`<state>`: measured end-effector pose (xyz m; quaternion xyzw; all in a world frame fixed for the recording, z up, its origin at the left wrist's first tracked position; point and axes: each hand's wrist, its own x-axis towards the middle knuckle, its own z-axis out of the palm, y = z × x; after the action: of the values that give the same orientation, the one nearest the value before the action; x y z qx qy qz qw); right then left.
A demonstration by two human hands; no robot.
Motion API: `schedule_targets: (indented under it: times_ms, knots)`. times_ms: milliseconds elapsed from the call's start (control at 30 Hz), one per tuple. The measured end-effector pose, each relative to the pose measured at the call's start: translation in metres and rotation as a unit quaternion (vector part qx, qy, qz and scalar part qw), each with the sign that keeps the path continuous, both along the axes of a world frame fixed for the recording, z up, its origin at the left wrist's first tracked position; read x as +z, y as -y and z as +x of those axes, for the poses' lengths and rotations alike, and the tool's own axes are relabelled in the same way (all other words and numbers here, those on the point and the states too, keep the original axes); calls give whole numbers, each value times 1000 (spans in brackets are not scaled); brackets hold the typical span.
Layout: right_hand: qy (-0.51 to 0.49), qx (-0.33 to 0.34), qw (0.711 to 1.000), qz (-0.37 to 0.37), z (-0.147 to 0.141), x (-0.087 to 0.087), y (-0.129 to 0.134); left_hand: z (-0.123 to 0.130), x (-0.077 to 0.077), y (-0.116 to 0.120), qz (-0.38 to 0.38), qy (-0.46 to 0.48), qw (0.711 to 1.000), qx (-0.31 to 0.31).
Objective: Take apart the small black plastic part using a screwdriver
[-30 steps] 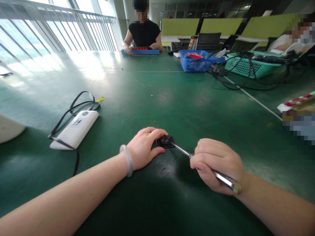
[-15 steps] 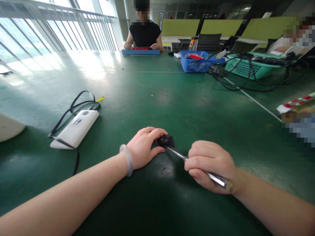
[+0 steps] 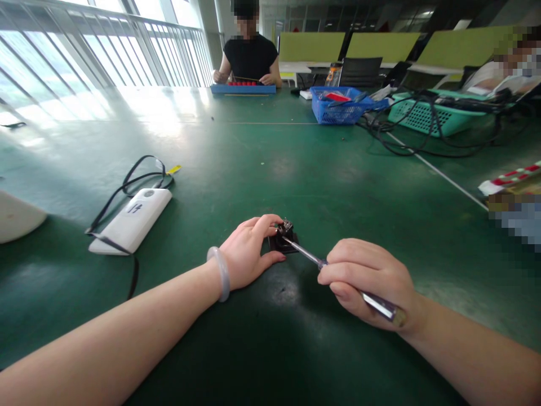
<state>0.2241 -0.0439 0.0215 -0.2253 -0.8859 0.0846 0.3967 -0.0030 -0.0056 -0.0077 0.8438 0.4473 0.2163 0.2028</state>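
Observation:
My left hand (image 3: 247, 251), with a pale bracelet on its wrist, grips a small black square-based part (image 3: 289, 247) on the green table. Its fingers and thumb lie around the left side of that part and hide some of it. A raised dark piece (image 3: 286, 227) with small shiny details stands up from the base; its exact kind cannot be made out. My right hand (image 3: 367, 279) is wrapped round a screwdriver (image 3: 310, 257) with a clear handle and a metal shaft. The screwdriver's tip reaches the black part, at the foot of the raised piece.
A white power bank (image 3: 133, 221) with a black cable lies on the left. Farther off are a blue basket (image 3: 333, 113) and a green basket (image 3: 443, 121) with tangled black cables (image 3: 395, 144). Another person (image 3: 250, 59) sits across the table behind a blue tray (image 3: 243, 89).
The upper piece of the black part now stands up from its base, where before it lay flatter. The screwdriver tip has moved up slightly; my left hand stays nearly in place.

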Motion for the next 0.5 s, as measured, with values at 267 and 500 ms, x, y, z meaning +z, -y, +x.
schedule_targets:
  times_ms: [267,500]
  knots:
    - [-6,-80,996,-35,0,-4,-5,-1,1,-1,21,-9,999,-27]
    - [-53,-63,995,-60,1,-3,-6,0,3,-3,3,-7,999,-32]
